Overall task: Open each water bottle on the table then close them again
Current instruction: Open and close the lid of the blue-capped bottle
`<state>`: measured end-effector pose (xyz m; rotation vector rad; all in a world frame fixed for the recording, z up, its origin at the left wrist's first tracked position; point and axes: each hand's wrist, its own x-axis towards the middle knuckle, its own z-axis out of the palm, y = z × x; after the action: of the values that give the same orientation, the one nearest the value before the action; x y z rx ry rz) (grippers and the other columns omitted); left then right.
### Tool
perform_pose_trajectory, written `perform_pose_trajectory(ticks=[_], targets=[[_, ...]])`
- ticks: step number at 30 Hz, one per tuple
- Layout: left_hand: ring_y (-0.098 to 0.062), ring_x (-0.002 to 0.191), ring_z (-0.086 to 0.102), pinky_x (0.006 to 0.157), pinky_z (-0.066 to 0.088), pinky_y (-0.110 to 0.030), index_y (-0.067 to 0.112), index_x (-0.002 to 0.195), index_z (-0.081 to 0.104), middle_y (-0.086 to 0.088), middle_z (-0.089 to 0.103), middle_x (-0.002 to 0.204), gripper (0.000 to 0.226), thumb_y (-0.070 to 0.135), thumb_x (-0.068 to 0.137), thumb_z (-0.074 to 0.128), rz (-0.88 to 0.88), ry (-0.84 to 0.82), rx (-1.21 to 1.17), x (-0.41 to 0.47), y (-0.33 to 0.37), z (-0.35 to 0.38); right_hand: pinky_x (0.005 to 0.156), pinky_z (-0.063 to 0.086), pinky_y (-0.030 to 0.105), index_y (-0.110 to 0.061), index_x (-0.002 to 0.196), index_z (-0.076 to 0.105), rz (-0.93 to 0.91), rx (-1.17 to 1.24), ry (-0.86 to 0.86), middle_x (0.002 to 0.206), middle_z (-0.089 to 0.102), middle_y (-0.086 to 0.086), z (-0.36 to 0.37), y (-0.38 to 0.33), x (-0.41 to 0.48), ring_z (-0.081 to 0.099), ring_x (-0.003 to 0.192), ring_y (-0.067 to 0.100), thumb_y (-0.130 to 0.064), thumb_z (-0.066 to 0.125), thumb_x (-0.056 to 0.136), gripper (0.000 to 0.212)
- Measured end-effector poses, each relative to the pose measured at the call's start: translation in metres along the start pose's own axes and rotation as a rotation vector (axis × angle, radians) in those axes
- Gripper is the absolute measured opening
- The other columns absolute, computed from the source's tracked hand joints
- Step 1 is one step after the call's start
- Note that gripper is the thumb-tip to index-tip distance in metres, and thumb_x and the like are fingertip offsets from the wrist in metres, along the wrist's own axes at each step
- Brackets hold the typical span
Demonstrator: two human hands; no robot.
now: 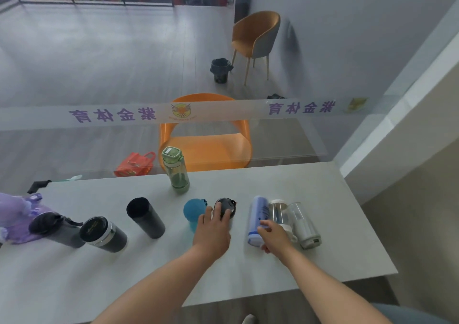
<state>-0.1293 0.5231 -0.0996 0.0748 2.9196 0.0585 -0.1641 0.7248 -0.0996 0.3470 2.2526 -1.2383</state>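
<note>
Several water bottles stand on the grey table (74,274). My left hand (213,229) lies over a bottle with a round black lid (227,205), fingers curled on the lid; its body is hidden under the hand. A teal bottle (193,212) touches the thumb side. My right hand (273,235) grips the lower end of a pale blue bottle (258,214), with fingers on its side and the thumb below. Just right of it stand a clear bottle (279,210) and a clear bottle with a white base (304,226). All visible lids look to be on.
A green see-through bottle (176,172) stands at the back. To the left are a black tumbler (145,218), a silver-ringed black tumbler (103,234), a dark grey bottle (54,228) and a purple plush toy (17,219). A glass wall and an orange chair (206,144) lie beyond the table.
</note>
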Motion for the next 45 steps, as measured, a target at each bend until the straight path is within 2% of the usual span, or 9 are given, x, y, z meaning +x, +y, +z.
perform_pose_trajectory(ticks=[7,14,18,21,27,31,33,37,45], targets=[[-0.042,0.146,0.007,0.120,0.008,-0.052,0.020,0.155,0.011,-0.017,0.001,0.163,0.069,0.031,0.095,0.042,-0.104,0.015,0.014,0.001,0.022,0.004,0.053,0.047,0.028,-0.012,0.132,0.056,0.005,-0.045,-0.025,0.107,0.065,0.005,-0.019,0.028,0.018,0.060,0.054,0.019,-0.021,0.053,0.098,0.036],[-0.032,0.122,0.045,0.104,0.041,-0.041,0.018,0.131,0.048,-0.005,0.049,0.140,0.044,0.025,0.087,0.049,0.157,0.162,-0.044,0.005,0.054,0.022,0.052,0.047,0.016,-0.021,0.135,0.054,-0.060,-0.179,-0.104,0.103,0.064,-0.003,-0.027,0.042,0.039,0.064,0.067,0.013,-0.024,0.054,0.097,0.038],[-0.021,0.117,0.049,0.098,0.043,-0.031,0.024,0.131,0.049,0.004,0.054,0.133,0.036,0.029,0.096,0.048,-0.063,0.036,-0.310,0.018,0.079,0.050,0.092,0.055,0.032,-0.017,0.142,0.050,-0.149,-0.316,-0.142,0.126,0.064,0.004,-0.025,0.061,0.050,0.064,0.105,0.020,-0.020,0.057,0.097,0.045],[-0.021,0.119,0.046,0.093,0.043,-0.033,0.026,0.136,0.044,0.002,0.055,0.133,0.041,0.032,0.096,0.051,-0.266,-0.061,-0.529,0.033,0.092,0.075,0.099,0.050,0.037,-0.021,0.142,0.048,-0.202,-0.397,-0.155,0.133,0.063,0.006,-0.019,0.079,0.060,0.060,0.119,0.024,-0.020,0.058,0.096,0.047],[-0.015,0.082,0.056,0.078,0.054,-0.034,0.047,0.112,0.037,-0.001,0.049,0.105,0.034,0.037,0.090,0.062,-0.417,-0.184,-0.798,0.055,0.104,0.116,0.076,0.052,0.032,-0.034,0.142,0.036,-0.107,-0.293,-0.140,0.123,0.063,0.009,0.003,0.100,0.072,0.066,0.097,0.026,-0.021,0.055,0.096,0.052],[-0.017,0.097,0.052,0.078,0.050,-0.030,0.046,0.110,0.037,0.017,0.042,0.094,0.036,0.039,0.088,0.064,-0.417,-0.090,-0.827,0.046,0.103,0.115,0.082,0.058,0.040,-0.034,0.138,0.042,-0.109,-0.188,-0.077,0.125,0.059,0.002,0.006,0.095,0.068,0.063,0.101,0.024,-0.022,0.061,0.095,0.049],[-0.016,0.100,0.050,0.078,0.046,-0.028,0.044,0.115,0.040,0.014,0.045,0.099,0.038,0.042,0.087,0.065,-0.426,-0.037,-0.840,0.039,0.103,0.105,0.079,0.061,0.043,-0.034,0.135,0.045,-0.091,-0.127,-0.088,0.120,0.059,0.001,0.002,0.087,0.062,0.065,0.097,0.024,-0.025,0.064,0.094,0.046],[-0.015,0.100,0.048,0.078,0.042,-0.026,0.033,0.120,0.049,0.008,0.054,0.102,0.034,0.032,0.089,0.065,-0.338,0.148,-0.816,0.026,0.099,0.072,0.051,0.053,0.022,-0.032,0.132,0.049,-0.070,-0.012,-0.138,0.096,0.068,0.001,-0.017,0.064,0.043,0.066,0.065,0.016,-0.038,0.062,0.093,0.042],[-0.024,0.121,0.041,0.099,0.046,-0.034,0.030,0.137,0.042,0.001,0.046,0.144,0.046,0.023,0.094,0.057,-0.014,0.149,-0.526,0.017,0.093,0.030,0.052,0.050,0.026,-0.028,0.132,0.052,-0.085,0.078,-0.102,0.097,0.071,0.004,-0.040,0.043,0.022,0.063,0.051,0.012,-0.033,0.050,0.099,0.033]])
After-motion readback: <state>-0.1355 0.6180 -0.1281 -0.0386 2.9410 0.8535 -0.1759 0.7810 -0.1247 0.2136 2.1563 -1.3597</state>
